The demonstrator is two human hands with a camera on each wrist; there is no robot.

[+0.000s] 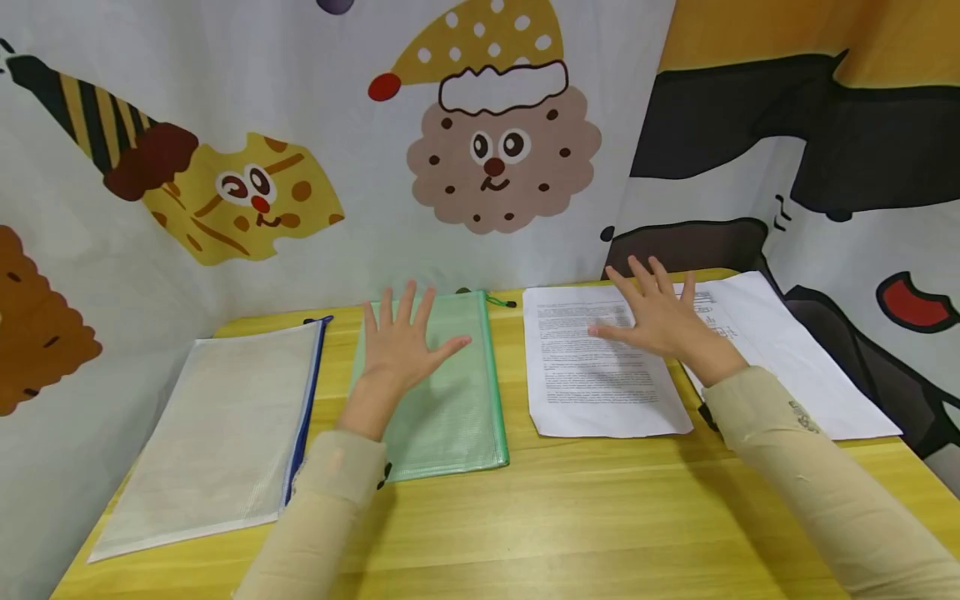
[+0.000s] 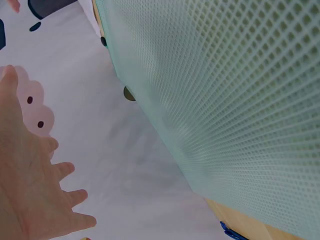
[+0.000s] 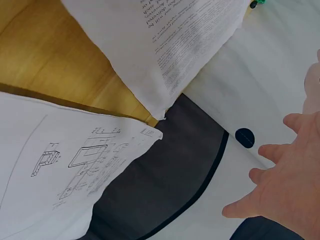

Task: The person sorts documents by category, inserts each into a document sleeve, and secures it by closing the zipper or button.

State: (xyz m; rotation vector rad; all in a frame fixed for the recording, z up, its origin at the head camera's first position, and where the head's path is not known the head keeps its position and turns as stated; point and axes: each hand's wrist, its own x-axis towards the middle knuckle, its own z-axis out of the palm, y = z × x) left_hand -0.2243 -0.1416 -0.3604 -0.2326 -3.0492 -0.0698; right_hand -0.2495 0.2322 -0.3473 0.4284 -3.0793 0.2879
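My left hand point(image 1: 401, 346) is spread above a green mesh zip pouch point(image 1: 457, 392), its fingers straight and holding nothing. In the left wrist view that hand point(image 2: 35, 175) shows apart from the pouch's mesh point(image 2: 225, 100). Over the printed text sheet point(image 1: 600, 383) and the sheet with line drawings point(image 1: 795, 358), my right hand point(image 1: 660, 321) is also spread, with nothing in it. The right wrist view shows this hand point(image 3: 285, 175) away from the drawing sheet point(image 3: 60, 165) and the text sheet point(image 3: 150, 45).
A whitish zip pouch point(image 1: 217, 425) with a blue zip edge lies at the left of the wooden table point(image 1: 555, 525). A cartoon-printed curtain point(image 1: 360, 167) hangs along the table's back and sides. Something small and black point(image 1: 707, 417) shows beside the drawing sheet.
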